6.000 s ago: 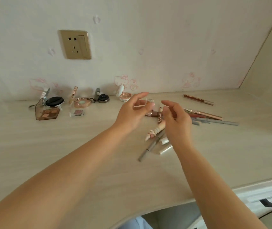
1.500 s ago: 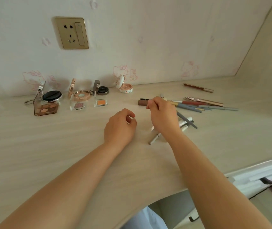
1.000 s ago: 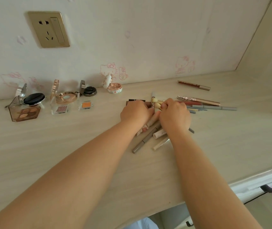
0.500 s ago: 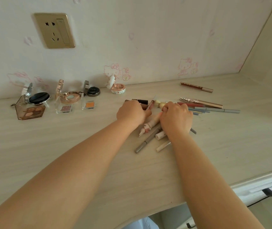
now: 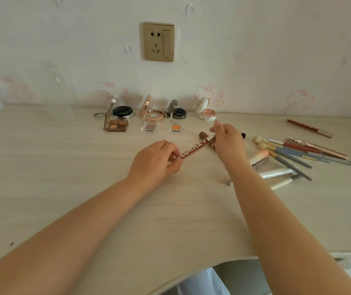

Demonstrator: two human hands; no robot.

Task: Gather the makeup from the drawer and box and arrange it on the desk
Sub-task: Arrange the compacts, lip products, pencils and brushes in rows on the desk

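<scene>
Open compacts (image 5: 156, 113) stand in a row on the desk (image 5: 63, 177) against the wall, below the socket (image 5: 158, 41). Pencils (image 5: 294, 154) lie heaped to their right. One pencil (image 5: 310, 128) lies apart behind the heap.

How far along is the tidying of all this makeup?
Partly done. The compacts and palettes already stand in a neat row by the wall. The left hand holds a brown pencil, with the right hand at its far end. The heap of pens and one stray pencil are still unsorted.
</scene>
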